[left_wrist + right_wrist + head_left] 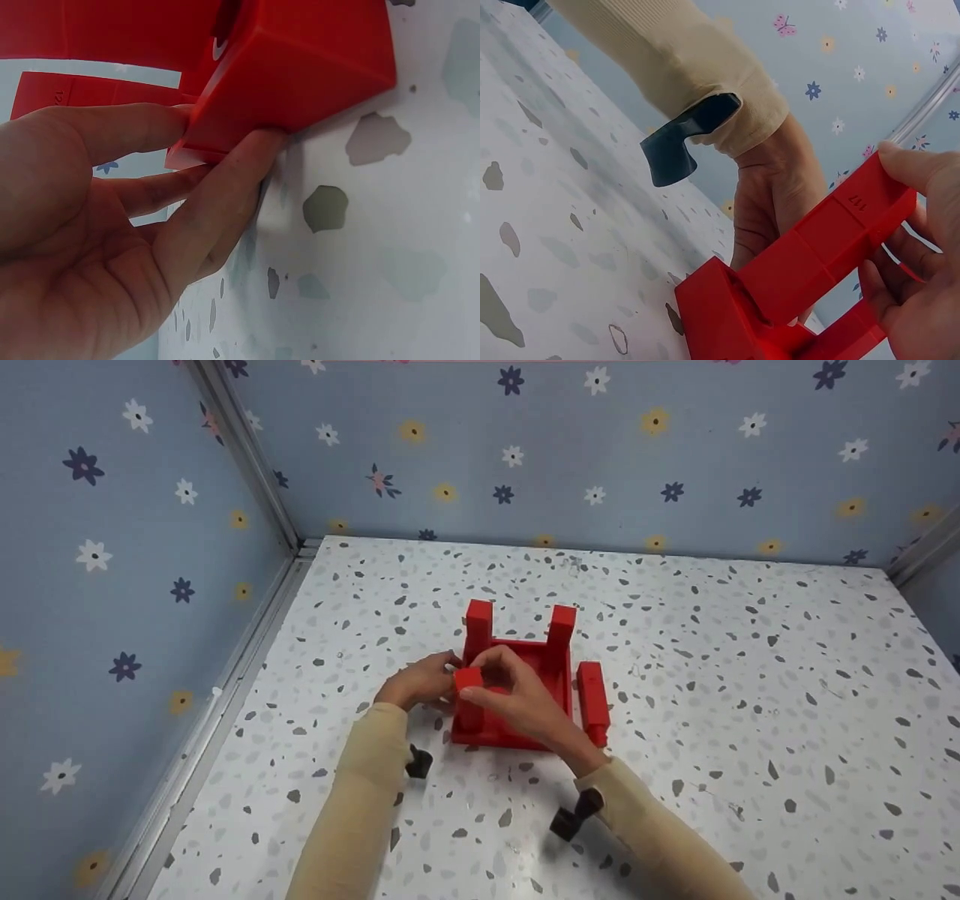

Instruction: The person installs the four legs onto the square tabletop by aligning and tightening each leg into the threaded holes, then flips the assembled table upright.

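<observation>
While two legs (478,624) already stand seated: right hand (525,701) pinching third leg (469,690) into red frame (559,679), left hand (420,681) gripping its corner; fourth leg (592,701) lying on counter (750,697).

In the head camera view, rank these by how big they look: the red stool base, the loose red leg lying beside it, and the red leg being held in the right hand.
1. Red stool base, clearly largest.
2. Loose red leg on the table.
3. Held red leg, gripped by the right hand.

The legs may match in size; the hand hides part of the held one.
</observation>
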A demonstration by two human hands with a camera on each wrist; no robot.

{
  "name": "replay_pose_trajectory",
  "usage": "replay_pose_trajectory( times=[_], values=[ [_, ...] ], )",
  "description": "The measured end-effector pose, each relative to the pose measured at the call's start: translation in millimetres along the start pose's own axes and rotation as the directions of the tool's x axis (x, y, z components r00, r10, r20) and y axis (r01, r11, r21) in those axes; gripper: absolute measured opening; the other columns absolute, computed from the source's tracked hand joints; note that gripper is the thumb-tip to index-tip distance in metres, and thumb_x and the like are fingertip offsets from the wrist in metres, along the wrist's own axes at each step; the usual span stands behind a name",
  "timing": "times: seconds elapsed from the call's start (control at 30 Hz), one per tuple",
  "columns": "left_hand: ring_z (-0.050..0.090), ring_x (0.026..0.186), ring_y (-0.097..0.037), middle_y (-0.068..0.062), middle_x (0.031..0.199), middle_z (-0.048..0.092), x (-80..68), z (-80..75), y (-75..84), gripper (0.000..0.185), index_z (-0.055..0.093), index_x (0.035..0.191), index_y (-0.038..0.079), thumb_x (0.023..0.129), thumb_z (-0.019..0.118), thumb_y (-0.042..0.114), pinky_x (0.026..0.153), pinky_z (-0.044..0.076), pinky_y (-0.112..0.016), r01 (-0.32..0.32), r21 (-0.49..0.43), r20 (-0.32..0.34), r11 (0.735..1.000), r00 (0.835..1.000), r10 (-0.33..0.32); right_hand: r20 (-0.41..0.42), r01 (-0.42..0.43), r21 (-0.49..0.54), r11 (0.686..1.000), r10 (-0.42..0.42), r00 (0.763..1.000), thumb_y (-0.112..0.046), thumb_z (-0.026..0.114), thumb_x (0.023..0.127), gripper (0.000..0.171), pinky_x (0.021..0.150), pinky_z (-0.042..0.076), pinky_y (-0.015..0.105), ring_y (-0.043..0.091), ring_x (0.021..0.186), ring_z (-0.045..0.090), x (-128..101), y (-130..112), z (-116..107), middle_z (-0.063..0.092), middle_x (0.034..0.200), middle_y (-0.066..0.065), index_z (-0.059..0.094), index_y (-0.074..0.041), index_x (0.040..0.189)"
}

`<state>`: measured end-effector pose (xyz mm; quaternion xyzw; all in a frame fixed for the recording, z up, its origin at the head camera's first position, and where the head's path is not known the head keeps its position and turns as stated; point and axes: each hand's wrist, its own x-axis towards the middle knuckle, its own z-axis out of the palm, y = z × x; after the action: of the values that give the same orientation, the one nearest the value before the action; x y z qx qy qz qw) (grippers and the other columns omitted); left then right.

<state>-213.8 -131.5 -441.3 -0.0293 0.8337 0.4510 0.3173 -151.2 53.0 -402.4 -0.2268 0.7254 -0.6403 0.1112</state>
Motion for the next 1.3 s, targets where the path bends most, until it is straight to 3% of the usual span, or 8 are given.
replay_pose_trajectory(
  times=[0.13, 0.3, 0.53, 0.8, 1.1, 1.3],
  values=[
    [0.063, 0.094, -0.021, -0.010, 0.116, 0.060, 0.1, 0.0, 0.8, 0.049, 0.045, 0.136, 0.014, 0.090, 0.057, 0.024, 0.086, 0.054, -0.035, 0.016, 0.002, -0.001, 1.000, 1.000, -0.016, -0.011, -0.001, -0.007, 1.000, 0.000, 1.000, -0.014, 0.069, 0.087, 0.032, 0.095, 0.047, 0.037, 0.024, 0.104, 0.056, -0.2, 0.8, 0.8, 0.057, 0.109, 0.007, 0.050, -0.005, 0.111],
    [0.063, 0.095, -0.021, -0.010, 0.116, 0.060, 0.3, -0.6, 1.2, 0.049, 0.044, 0.138, 0.015, 0.091, 0.057, 0.023, 0.088, 0.053, -0.036, 0.031, 0.008, 0.001, 0.999, 1.000, -0.031, -0.003, -0.006, -0.002, 1.000, 0.006, 1.000, -0.017, 0.068, 0.088, 0.033, 0.097, 0.047, 0.037, 0.023, 0.108, 0.056, 4.2, 19.8, -1.4, 0.057, 0.115, 0.005, 0.051, -0.010, 0.116],
    [0.064, 0.094, -0.020, -0.011, 0.117, 0.060, 0.5, -0.5, -0.2, 0.053, 0.039, 0.142, 0.012, 0.092, 0.055, 0.019, 0.090, 0.051, -0.037, 0.001, -0.005, 0.010, 1.000, 1.000, -0.001, 0.062, 0.037, 0.128, 0.991, -0.046, 0.997, -0.018, 0.052, 0.098, 0.032, 0.106, 0.040, 0.039, 0.023, 0.122, 0.049, 7.3, 32.1, -5.9, 0.053, 0.131, 0.011, 0.054, -0.008, 0.127],
    [0.063, 0.096, -0.020, -0.014, 0.128, 0.055, -0.3, 0.6, -0.7, 0.063, 0.023, 0.151, 0.011, 0.095, 0.050, 0.017, 0.092, 0.052, -0.038, -0.007, -0.016, 0.009, 1.000, 1.000, 0.007, 0.131, 0.018, 0.214, 0.977, -0.047, 0.990, -0.018, 0.047, 0.098, 0.037, 0.107, 0.038, 0.040, 0.024, 0.126, 0.047, 10.5, 32.0, -6.7, 0.050, 0.137, 0.015, 0.054, -0.002, 0.131],
    [0.061, 0.104, -0.023, -0.011, 0.123, 0.058, 0.6, -0.5, 0.1, 0.055, 0.036, 0.145, 0.013, 0.093, 0.054, 0.023, 0.101, 0.043, -0.043, 0.007, 0.041, -0.003, 0.999, 1.000, -0.007, 0.170, 0.021, 0.298, 0.954, -0.075, 0.983, -0.013, 0.046, 0.097, 0.037, 0.107, 0.037, 0.043, 0.027, 0.124, 0.047, 12.1, 33.8, -7.9, 0.050, 0.134, 0.020, 0.053, 0.004, 0.129],
    [0.062, 0.101, -0.022, -0.011, 0.122, 0.057, 0.1, -0.2, -0.5, 0.046, 0.041, 0.139, 0.012, 0.095, 0.051, 0.022, 0.098, 0.046, -0.041, -0.016, 0.034, -0.005, 0.999, 1.000, 0.016, 0.147, 0.033, 0.271, 0.962, -0.076, 0.986, -0.014, 0.054, 0.094, 0.035, 0.100, 0.042, 0.040, 0.026, 0.115, 0.050, 10.9, 34.9, -10.2, 0.053, 0.125, 0.016, 0.053, 0.002, 0.125]
  ],
)
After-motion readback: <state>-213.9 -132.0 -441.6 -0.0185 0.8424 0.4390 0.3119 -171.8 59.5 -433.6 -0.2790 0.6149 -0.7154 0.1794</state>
